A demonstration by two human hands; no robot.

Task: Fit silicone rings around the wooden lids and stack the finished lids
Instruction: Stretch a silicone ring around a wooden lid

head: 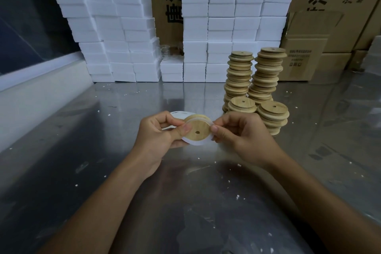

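Note:
A round wooden lid (198, 130) with a small centre hole is held upright above the metal table, its face toward me. A translucent white silicone ring (194, 142) wraps its rim and hangs loose at the bottom. My left hand (159, 133) grips the lid's left edge, thumb on its face. My right hand (240, 135) pinches the ring at the lid's right edge. Behind the lid lies another white ring (179, 114) on the table, partly hidden. Stacks of wooden lids (255, 80) stand to the right rear.
White foam blocks (127, 43) are piled along the back, with cardboard boxes (309, 55) behind and to the right. The shiny metal table (185, 202) carries scattered white foam crumbs. A pale ledge (31, 97) runs along the left side.

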